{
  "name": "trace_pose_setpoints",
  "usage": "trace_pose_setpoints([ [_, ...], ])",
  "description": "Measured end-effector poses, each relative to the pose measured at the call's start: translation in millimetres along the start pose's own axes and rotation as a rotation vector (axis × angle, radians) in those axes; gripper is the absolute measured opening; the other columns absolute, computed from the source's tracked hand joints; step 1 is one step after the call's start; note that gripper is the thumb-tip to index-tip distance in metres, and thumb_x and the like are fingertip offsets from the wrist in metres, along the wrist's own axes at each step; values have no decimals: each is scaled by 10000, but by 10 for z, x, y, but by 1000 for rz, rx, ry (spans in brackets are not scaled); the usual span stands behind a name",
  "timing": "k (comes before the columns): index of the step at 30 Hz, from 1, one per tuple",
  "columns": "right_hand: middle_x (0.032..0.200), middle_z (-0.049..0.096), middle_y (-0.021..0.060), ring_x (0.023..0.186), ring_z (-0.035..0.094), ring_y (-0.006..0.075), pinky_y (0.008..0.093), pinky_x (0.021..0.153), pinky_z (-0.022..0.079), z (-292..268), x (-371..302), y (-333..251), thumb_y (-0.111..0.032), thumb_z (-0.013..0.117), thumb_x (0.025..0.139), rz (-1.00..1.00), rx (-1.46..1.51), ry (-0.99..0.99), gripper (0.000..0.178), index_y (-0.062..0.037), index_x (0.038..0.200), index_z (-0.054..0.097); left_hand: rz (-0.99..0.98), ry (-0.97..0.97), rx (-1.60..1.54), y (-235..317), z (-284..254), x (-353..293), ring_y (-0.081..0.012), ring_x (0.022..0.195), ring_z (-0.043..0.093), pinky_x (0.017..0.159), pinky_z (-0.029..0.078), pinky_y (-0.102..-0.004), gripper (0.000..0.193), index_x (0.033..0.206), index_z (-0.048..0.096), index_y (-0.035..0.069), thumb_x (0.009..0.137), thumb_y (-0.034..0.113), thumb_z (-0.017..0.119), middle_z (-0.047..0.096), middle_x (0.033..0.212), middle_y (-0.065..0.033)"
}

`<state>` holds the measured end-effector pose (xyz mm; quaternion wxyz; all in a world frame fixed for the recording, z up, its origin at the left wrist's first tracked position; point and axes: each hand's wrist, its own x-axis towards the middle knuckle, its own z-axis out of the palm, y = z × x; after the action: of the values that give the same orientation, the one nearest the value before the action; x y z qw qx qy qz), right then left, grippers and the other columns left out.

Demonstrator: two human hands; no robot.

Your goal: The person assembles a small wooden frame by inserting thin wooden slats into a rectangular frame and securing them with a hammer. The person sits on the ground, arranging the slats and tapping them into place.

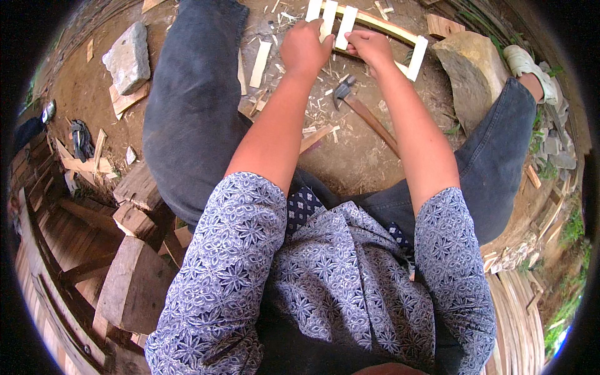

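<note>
At the top of the view a small wooden frame [380, 26] lies on the ground, with several pale slats across it. My right hand [370, 49] pinches the near end of one slat [346, 28] between thumb and fingertips. To its left, my left hand [305, 49] is closed over the end of a neighbouring slat [329, 19], the thumb lying along it; its fingers partly hide the frame's near side. Between my forearms a claw hammer [370, 120] rests on the dirt, its wooden handle slanting toward my right forearm. No hand touches it.
Wood shavings and a loose pale slat [260, 64] litter the ground left of my left hand. A large stone [470, 75] stands beside my right leg, and a grey rock [128, 59] lies far left. Heavy timber [139, 284] is at the lower left.
</note>
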<state>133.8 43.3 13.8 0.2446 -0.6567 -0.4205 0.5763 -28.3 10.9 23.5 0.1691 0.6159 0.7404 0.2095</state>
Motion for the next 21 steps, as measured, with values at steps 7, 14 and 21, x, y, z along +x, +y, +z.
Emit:
trace_pose_setpoints([
  [7,860,709,42,749,647,95,243,697,538,34,-4,15,-222,732,904,-24,-49,17,330,40,1105,719,-21,-2,-56,-47,23,10,-252,863,698,758,567,-407,446,1192,718,208,778,360,790,709,941,-40],
  [14,840,735,91,725,701,144,285,700,570,49,46,125,-248,749,866,-72,-4,67,350,20,1089,729,-30,-4,-99,-2,-13,-7,-265,886,687,765,565,-410,409,1154,732,199,764,304,802,699,945,-50],
  [21,896,725,51,760,656,99,247,698,540,79,-10,72,-231,741,893,-35,-41,82,336,18,1118,725,-14,-10,-103,4,-34,-12,-269,912,678,770,563,-415,383,1131,737,195,763,277,803,692,947,-50],
])
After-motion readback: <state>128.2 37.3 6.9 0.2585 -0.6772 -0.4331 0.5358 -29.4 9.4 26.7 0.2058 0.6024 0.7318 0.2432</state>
